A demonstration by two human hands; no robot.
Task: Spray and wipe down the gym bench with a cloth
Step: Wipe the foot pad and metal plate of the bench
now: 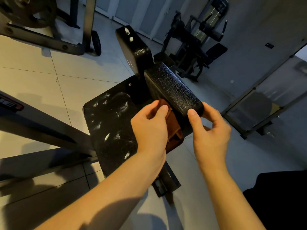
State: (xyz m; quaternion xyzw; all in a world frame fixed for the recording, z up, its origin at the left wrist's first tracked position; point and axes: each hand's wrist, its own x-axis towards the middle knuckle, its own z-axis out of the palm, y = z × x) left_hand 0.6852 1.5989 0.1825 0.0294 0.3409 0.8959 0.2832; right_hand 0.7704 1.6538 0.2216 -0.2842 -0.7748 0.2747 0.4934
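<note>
The pale tiled floor (33, 72) fills most of the view. A thick dark metal beam (41, 127) crosses it on the left. Far back on the right stands a dark gym machine (191, 44), and in the top left corner there is a big round weight plate (28, 12) with a small black wheel (97, 42) near it. In the middle is the black gym bench (141, 68). Its flat seat pad (113, 127) has many white marks on it. A long raised pad (172, 90) with bumpy, shiny skin sticks up and tilts toward the person, and another black pad (131, 45) with two white spots sits farther back. Two bare arms reach in from the bottom. The right hand (211, 130) grips the near end of the raised pad, with the thumb on the front and the fingers curled around the far side. The left hand (149, 128) has its fingers curled around a brown cloth (174, 135). The cloth is bunched up and sits between the left hand and the raised pad, touching the pad's left side near its low end, just above the seat pad. Two tiny silver screws (95, 105) shine on the seat pad's far edge.
</note>
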